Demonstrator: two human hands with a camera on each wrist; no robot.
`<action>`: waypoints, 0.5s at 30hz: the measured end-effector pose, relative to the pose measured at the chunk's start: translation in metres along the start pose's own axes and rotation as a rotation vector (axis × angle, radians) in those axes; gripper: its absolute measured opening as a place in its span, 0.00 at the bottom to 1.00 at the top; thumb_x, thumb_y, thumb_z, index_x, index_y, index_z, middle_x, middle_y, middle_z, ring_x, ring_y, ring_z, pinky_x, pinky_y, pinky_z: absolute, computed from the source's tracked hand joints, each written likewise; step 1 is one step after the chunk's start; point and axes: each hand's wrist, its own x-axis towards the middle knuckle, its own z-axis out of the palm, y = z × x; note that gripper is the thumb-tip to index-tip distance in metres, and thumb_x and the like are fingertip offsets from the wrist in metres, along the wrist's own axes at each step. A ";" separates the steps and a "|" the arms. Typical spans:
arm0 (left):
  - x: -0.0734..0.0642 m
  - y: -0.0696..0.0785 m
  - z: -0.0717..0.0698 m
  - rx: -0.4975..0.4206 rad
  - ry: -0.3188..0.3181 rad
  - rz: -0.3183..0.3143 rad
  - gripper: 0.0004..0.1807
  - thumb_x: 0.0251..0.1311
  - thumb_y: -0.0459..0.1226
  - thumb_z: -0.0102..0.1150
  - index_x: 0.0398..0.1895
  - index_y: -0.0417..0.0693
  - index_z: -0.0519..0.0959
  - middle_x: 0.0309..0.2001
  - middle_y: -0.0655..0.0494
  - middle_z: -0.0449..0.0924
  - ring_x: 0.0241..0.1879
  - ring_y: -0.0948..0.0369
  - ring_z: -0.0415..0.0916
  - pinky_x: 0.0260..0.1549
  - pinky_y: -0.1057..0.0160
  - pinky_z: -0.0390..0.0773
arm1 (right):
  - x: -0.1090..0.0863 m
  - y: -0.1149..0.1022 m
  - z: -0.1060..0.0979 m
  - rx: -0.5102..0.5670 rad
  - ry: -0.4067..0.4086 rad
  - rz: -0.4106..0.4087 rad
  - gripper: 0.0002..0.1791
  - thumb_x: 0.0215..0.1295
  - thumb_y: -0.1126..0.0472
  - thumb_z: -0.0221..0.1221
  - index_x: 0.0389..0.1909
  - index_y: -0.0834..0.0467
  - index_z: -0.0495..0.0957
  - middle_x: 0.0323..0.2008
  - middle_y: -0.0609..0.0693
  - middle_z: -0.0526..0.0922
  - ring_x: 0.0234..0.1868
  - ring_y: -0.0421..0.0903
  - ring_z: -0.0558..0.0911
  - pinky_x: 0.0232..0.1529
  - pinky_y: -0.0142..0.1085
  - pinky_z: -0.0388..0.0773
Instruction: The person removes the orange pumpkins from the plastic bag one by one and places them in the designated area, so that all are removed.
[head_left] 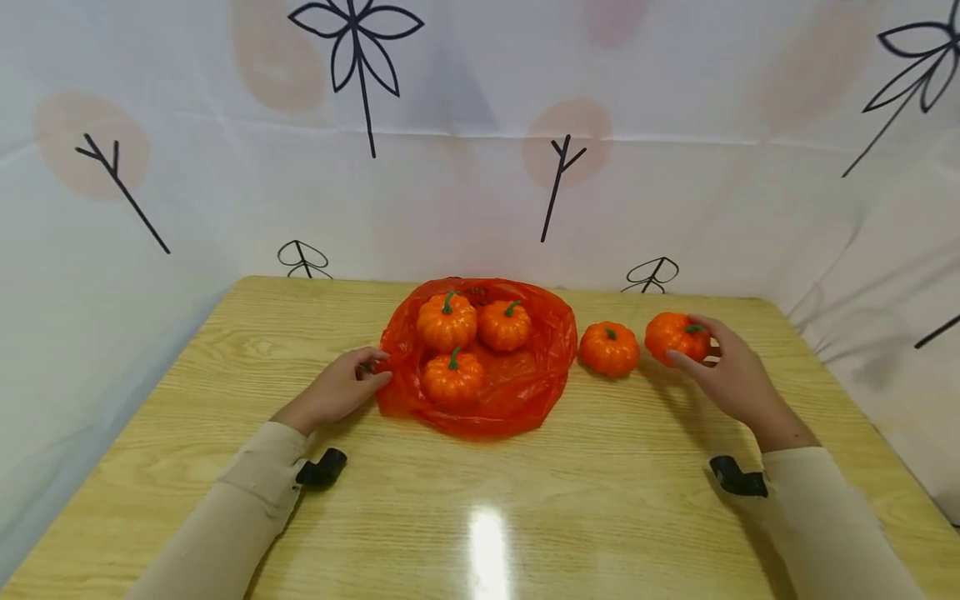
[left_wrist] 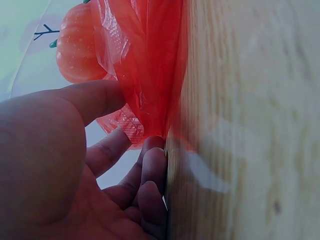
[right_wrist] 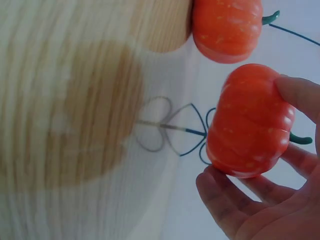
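The tabletop point(head_left: 390, 517) has its far edge across the middle of the head view, against a pale printed cloth point(head_left: 450, 200), and its sides slant outward to the lower corners. Wood runs from the front of the red plastic bag point(head_left: 551, 400) down to the bottom of the frame, with a bright glare patch at bottom centre. More wood lies left of the bag and, at the right, between the right hand point(head_left: 731, 375) and the side edge.

The bag sits at the centre of the frame, near the far edge, its mouth spread wide. Inside are three orange pumpkins with green stems: one at the back left point(head_left: 447, 325), one at the back right point(head_left: 505, 327) and one at the front left point(head_left: 453, 382). A loose pumpkin point(head_left: 609, 350) stands on the wood just beside the bag's right side.

Right of that, the right hand grasps a fifth pumpkin point(head_left: 667, 335) between thumb and fingers, raised off the wood. The left hand point(head_left: 341, 387) rests at the bag's left side, fingers bent and touching the plastic; I cannot tell whether they pinch it. Both sleeves enter from the bottom corners.
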 end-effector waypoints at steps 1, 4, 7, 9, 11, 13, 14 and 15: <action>0.000 0.000 0.000 0.001 0.000 0.001 0.22 0.71 0.42 0.57 0.62 0.39 0.74 0.48 0.45 0.78 0.44 0.54 0.73 0.47 0.58 0.74 | 0.001 0.001 0.001 -0.003 -0.006 -0.005 0.42 0.72 0.46 0.58 0.76 0.63 0.53 0.69 0.74 0.61 0.58 0.74 0.73 0.49 0.61 0.79; 0.000 -0.001 0.000 -0.001 0.000 0.002 0.22 0.71 0.42 0.57 0.62 0.39 0.73 0.48 0.46 0.78 0.44 0.54 0.73 0.47 0.58 0.74 | 0.002 0.004 0.002 -0.011 -0.022 -0.013 0.41 0.72 0.47 0.58 0.76 0.64 0.54 0.70 0.75 0.60 0.58 0.75 0.72 0.52 0.64 0.76; 0.000 0.000 0.000 -0.004 -0.002 0.000 0.22 0.71 0.42 0.57 0.62 0.39 0.73 0.48 0.45 0.78 0.45 0.54 0.73 0.47 0.58 0.74 | 0.002 0.006 0.003 -0.020 -0.042 -0.006 0.41 0.72 0.47 0.58 0.76 0.65 0.54 0.70 0.75 0.59 0.59 0.76 0.72 0.53 0.66 0.74; -0.001 0.001 0.000 -0.004 -0.002 -0.005 0.22 0.71 0.42 0.57 0.62 0.39 0.73 0.48 0.46 0.78 0.45 0.54 0.73 0.47 0.58 0.74 | 0.003 0.006 0.003 -0.028 -0.056 0.000 0.42 0.72 0.47 0.58 0.75 0.65 0.54 0.70 0.75 0.59 0.59 0.76 0.71 0.54 0.66 0.73; -0.001 0.002 -0.001 -0.001 -0.001 -0.004 0.22 0.71 0.42 0.57 0.62 0.39 0.74 0.48 0.46 0.78 0.45 0.53 0.73 0.48 0.58 0.74 | 0.004 0.007 0.004 -0.034 -0.072 0.010 0.42 0.72 0.46 0.58 0.76 0.65 0.54 0.70 0.75 0.59 0.60 0.76 0.70 0.55 0.67 0.72; -0.001 0.002 -0.001 0.003 -0.001 -0.001 0.22 0.71 0.42 0.57 0.62 0.39 0.74 0.48 0.46 0.78 0.45 0.53 0.73 0.48 0.58 0.74 | 0.004 0.007 0.005 -0.042 -0.079 0.014 0.42 0.72 0.46 0.58 0.76 0.65 0.54 0.70 0.76 0.58 0.60 0.76 0.70 0.56 0.67 0.71; -0.001 0.002 -0.001 0.004 0.000 0.001 0.22 0.71 0.42 0.57 0.62 0.39 0.74 0.48 0.46 0.78 0.45 0.54 0.73 0.48 0.58 0.74 | 0.004 0.007 0.006 -0.045 -0.083 0.016 0.43 0.72 0.45 0.58 0.76 0.65 0.54 0.70 0.76 0.58 0.60 0.77 0.70 0.56 0.67 0.71; -0.001 0.001 -0.001 0.006 0.002 0.002 0.22 0.71 0.42 0.57 0.62 0.39 0.74 0.47 0.46 0.78 0.45 0.53 0.73 0.48 0.58 0.74 | 0.004 0.007 0.006 -0.048 -0.087 0.019 0.43 0.72 0.45 0.58 0.76 0.65 0.54 0.70 0.76 0.58 0.60 0.76 0.70 0.56 0.67 0.71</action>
